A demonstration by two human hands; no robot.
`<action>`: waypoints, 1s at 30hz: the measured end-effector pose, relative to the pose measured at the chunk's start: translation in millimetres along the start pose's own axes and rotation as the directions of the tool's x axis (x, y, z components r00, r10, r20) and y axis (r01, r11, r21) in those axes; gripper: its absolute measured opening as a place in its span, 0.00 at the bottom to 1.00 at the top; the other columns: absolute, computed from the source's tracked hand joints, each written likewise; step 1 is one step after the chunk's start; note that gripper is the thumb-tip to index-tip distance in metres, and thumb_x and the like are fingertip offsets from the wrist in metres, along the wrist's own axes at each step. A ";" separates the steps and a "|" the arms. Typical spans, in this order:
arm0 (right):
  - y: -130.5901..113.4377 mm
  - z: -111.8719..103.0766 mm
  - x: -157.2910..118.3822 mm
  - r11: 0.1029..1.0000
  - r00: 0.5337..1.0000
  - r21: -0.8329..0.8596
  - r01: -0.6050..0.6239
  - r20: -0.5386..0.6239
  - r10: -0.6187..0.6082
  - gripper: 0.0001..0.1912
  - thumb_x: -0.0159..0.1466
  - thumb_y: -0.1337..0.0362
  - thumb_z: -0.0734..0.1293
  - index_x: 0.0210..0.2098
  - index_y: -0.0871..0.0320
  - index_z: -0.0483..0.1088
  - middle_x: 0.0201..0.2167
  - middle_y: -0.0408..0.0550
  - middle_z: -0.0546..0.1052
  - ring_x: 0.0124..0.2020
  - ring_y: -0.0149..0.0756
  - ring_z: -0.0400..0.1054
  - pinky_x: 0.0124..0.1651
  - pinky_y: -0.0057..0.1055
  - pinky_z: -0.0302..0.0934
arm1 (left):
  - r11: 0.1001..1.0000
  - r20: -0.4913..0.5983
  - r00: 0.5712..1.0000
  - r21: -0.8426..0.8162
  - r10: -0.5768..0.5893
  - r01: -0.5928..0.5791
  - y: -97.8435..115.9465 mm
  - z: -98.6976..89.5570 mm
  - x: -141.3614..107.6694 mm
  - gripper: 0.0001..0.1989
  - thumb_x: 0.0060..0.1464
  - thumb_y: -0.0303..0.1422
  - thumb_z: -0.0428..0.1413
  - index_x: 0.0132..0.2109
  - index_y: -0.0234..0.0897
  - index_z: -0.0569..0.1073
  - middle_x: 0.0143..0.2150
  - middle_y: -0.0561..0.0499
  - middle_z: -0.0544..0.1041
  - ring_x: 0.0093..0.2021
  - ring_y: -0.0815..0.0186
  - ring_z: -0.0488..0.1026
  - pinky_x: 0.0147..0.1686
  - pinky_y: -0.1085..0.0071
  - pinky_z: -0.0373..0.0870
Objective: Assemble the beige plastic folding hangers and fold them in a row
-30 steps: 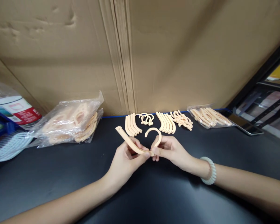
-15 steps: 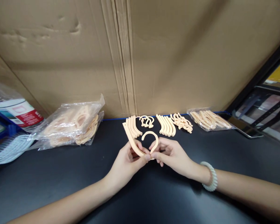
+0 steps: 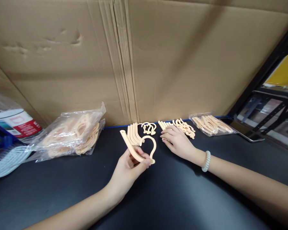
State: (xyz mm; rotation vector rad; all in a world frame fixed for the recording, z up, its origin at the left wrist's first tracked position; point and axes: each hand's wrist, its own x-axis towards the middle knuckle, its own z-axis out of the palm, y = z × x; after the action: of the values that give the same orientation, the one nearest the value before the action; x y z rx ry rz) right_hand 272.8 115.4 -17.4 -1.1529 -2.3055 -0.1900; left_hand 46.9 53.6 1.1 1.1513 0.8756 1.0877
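My left hand [image 3: 131, 166] is closed on a beige curved hanger arm [image 3: 128, 143], thumb and fingers pinching its lower end. A beige hanger hook [image 3: 155, 145] stands up from that same end, and the two pieces meet at the pinch. My right hand [image 3: 177, 142] lies palm down over a row of curved hanger arms [image 3: 164, 124], its fingers apart and covering most of them. Whether the fingertips touch an arm is hard to see. Behind my left hand lie another row of arms [image 3: 134, 134] and several loose hooks [image 3: 148, 127].
Small curved pieces [image 3: 184, 127] are heaped beyond my right hand. A clear bag of beige strips [image 3: 211, 124] and a dark phone-like slab [image 3: 247, 132] lie at right. On the left are a bag of beige pieces [image 3: 72, 132], a pale-blue brush [image 3: 9, 161] and a labelled bottle [image 3: 19, 123]. Cardboard [image 3: 182, 64] stands behind.
My right hand has let go of the hook and moved forward and right, onto the right-hand row of arms. My left hand keeps its hold on the hanger arm and hook.
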 end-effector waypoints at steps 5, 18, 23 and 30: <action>-0.5 0.1 2.4 0.987 0.998 0.159 -0.016 -0.065 0.026 0.09 0.66 0.69 0.61 0.38 0.56 0.74 0.40 0.50 0.77 0.46 0.45 0.65 0.50 0.47 0.61 | 1.000 0.003 1.000 0.010 0.010 -0.010 -0.4 -0.2 0.8 0.16 0.47 0.30 0.65 0.37 0.37 0.65 0.29 0.55 0.77 0.32 0.71 0.73 0.35 0.74 0.68; -59.9 -18.5 -14.4 0.471 0.885 0.854 -0.221 -0.027 0.464 0.10 0.67 0.58 0.61 0.41 0.55 0.71 0.43 0.49 0.75 0.38 0.35 0.72 0.44 0.35 0.67 | 0.999 -0.031 0.999 -0.017 0.042 -0.043 -1.4 1.0 -1.4 0.16 0.47 0.32 0.66 0.37 0.36 0.65 0.29 0.55 0.74 0.30 0.70 0.71 0.32 0.73 0.70; -71.5 -18.4 -19.5 0.382 0.855 0.879 -0.286 0.055 0.515 0.10 0.65 0.58 0.63 0.40 0.55 0.73 0.29 0.45 0.75 0.34 0.35 0.70 0.40 0.34 0.64 | 0.999 0.009 0.999 0.001 0.045 -0.045 -1.2 0.3 -1.6 0.16 0.48 0.33 0.65 0.38 0.37 0.64 0.29 0.55 0.75 0.27 0.70 0.73 0.28 0.74 0.69; -69.7 -8.2 -18.0 0.022 0.761 0.953 -0.301 0.226 0.609 0.28 0.54 0.61 0.72 0.53 0.50 0.63 0.47 0.47 0.69 0.29 0.29 0.70 0.38 0.34 0.67 | 0.999 0.012 0.999 -0.016 0.039 -0.039 -1.4 0.2 -0.4 0.18 0.46 0.31 0.66 0.37 0.37 0.64 0.28 0.55 0.75 0.26 0.71 0.72 0.29 0.73 0.69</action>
State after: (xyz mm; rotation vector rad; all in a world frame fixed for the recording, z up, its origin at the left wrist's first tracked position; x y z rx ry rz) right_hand 230.9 56.5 -12.1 -0.9315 -1.1067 1.2057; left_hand 47.2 53.0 -0.2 1.1645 0.8366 1.1163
